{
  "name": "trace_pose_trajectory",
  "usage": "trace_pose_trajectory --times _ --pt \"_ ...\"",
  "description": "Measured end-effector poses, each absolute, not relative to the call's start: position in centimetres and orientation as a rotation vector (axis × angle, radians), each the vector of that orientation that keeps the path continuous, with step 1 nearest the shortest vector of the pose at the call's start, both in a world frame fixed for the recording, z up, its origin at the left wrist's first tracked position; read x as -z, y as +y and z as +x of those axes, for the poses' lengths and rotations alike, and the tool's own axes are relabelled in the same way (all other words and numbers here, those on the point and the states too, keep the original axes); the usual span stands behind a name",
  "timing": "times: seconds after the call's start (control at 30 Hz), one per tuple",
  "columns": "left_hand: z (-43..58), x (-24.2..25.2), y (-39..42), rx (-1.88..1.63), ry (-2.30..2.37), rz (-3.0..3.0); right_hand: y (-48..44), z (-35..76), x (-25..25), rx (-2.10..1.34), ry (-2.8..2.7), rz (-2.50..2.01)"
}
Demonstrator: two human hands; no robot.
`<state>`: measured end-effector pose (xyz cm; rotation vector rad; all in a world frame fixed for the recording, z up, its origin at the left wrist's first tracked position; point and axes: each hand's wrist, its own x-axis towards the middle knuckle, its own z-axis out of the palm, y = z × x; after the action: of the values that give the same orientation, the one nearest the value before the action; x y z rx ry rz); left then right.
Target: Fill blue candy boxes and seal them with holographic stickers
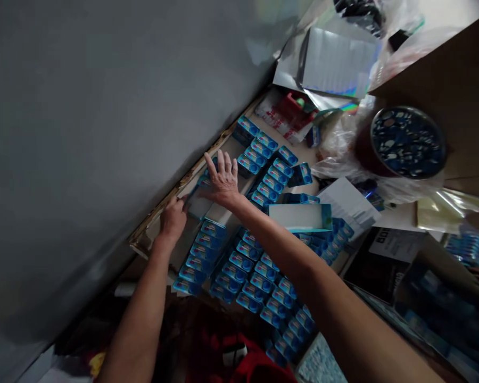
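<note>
My left hand [173, 218] is at the wall-side edge of the table, its fingers closed on the end of a shallow pale box with blue edges [199, 206]. My right hand [223, 183] lies over the far end of that box, fingers spread and palm down. Part of the box is hidden beneath it. Around both hands stand rows of small blue packs [239, 260] with printed fronts. A few more blue packs [255, 151] are lined up beyond my right hand. Under my right forearm's far side sits a light-blue tray with a white inside [299, 217].
A grey wall [83, 106] runs along the left. At the right stands a round metal tin [409, 141] full of dark and white bits, beside plastic bags. Further back are a red container [293, 109] and shiny sheets [339, 64]. A black box [383, 260] lies lower right.
</note>
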<state>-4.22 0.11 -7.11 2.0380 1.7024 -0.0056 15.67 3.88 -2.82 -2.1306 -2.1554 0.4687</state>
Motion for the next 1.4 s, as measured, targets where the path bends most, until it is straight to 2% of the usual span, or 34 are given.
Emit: trace_pose_trajectory --times 0.1,0.2,0.33,0.57,0.77,0.97,1.23,1.33,1.4 --pt "-4.9 5.8 -1.4 -0.131 1.713 2.078 4.2 17.9 1.1 -0.442 -2.135 -2.139" --pt "-4.8 4.5 -4.0 -0.373 1.670 2.115 4.9 21.9 0.6 -0.269 -2.013 -2.312" --pt "-2.9 2.8 -7.6 -0.619 1.606 2.148 5.5 26.4 2.9 -0.175 -1.898 -2.503" --pt "5.0 0.8 -11.5 -0.800 1.387 2.222 4.3 25.9 5.2 -0.114 -1.937 -2.472" --pt "12.1 1.4 -10.7 -0.682 1.324 2.128 5.8 26.3 4.7 -0.209 -1.889 -2.442" --pt "13.7 1.6 -9.2 -0.535 1.414 2.023 8.0 26.7 4.2 -0.351 -1.765 -2.426" --pt "17.2 0.1 -5.8 -0.440 1.263 2.211 0.8 31.0 -6.9 -0.146 -1.595 -2.123" --pt "19.7 -0.6 -4.2 -0.269 1.163 2.325 -4.8 35.0 -9.9 -0.144 -1.589 -2.046" --pt "20.9 -1.1 -3.6 -0.102 1.083 2.374 -8.9 37.1 -10.6 -0.165 -1.553 -2.151"
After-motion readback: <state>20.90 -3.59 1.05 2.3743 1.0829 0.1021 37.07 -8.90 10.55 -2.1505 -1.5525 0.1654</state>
